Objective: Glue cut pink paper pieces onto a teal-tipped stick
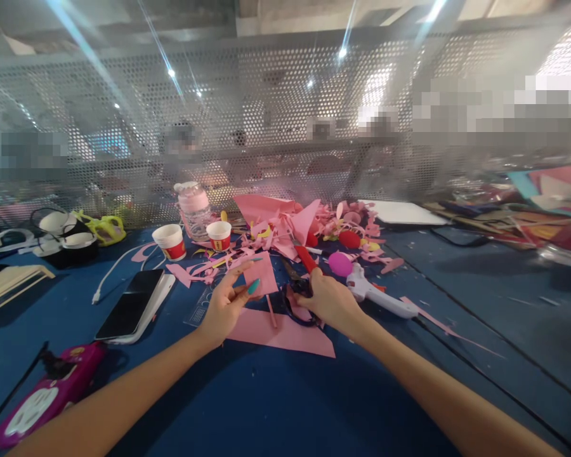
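Note:
My left hand (226, 301) pinches a small square of pink paper (262, 274) between thumb and fingers, raised a little above the table. To its right, my right hand (333, 301) is closed around a pair of scissors (297, 279) with dark blue handles, blades pointing away. A red strip-like piece (306, 259) shows right at the fingers of that hand; whether they touch it I cannot tell. Below the hands lies a larger pink paper sheet (285, 335), with a thin pink strip (271, 312) over it. A clear ruler (198, 310) is partly hidden behind my left hand.
Pink scraps (280, 231) are heaped at the back. A white glue gun (380, 295) with a black cord lies right, near a purple oval (340, 264). Leftward are paper cups (170, 242), a bottle (193, 209), a phone (132, 303) and a purple case (52, 393). Behind stands a perforated panel (276, 95).

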A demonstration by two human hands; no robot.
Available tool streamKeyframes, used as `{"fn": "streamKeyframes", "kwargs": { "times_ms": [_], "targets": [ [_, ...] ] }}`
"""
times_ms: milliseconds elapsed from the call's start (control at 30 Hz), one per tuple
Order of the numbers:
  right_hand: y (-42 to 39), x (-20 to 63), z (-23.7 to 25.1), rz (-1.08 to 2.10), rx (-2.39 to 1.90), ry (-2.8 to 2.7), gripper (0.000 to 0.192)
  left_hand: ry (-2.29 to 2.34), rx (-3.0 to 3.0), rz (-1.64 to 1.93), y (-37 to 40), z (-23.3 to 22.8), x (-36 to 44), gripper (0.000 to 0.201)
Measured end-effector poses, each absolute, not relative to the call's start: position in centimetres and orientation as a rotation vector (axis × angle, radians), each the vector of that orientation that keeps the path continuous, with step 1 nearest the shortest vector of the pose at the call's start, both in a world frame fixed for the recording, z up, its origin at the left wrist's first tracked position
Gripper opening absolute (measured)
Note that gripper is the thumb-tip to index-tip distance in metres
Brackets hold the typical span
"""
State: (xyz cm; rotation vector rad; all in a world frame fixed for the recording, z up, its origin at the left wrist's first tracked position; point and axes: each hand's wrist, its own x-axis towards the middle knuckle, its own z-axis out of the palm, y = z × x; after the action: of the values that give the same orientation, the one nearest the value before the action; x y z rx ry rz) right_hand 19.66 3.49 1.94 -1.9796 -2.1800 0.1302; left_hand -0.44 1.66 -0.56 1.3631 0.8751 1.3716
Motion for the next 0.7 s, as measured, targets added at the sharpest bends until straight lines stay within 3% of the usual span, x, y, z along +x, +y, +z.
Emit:
{"fn": "streamKeyframes", "kwargs": {
  "times_ms": [133, 433, 567, 700],
  "targets": [
    [3.5, 19.7, 1.9, 0.148, -1.928, -2.174, 0.028, 0.861, 1.359, 1.339, 1.6, -0.4, -0.4, 0.045],
    [3.2, 18.5, 0.8, 0.03, -1.952, -1.978, 0.039, 0.828, 1.334, 1.349, 1.5, 0.1, -0.2, 0.054],
    [3.9, 19.2, 0.5, 0.361, -1.874, -1.765, 0.038, 0.799, 1.311, 1.357, 1.4, 0.1, -0.2, 0.052],
    [4.9, 19.7, -0.5, 0.768, -1.388, -1.426, 0.038, 0.838, 1.279, 1.344, 1.7, -0.4, -0.5, 0.046]
  ]
}}
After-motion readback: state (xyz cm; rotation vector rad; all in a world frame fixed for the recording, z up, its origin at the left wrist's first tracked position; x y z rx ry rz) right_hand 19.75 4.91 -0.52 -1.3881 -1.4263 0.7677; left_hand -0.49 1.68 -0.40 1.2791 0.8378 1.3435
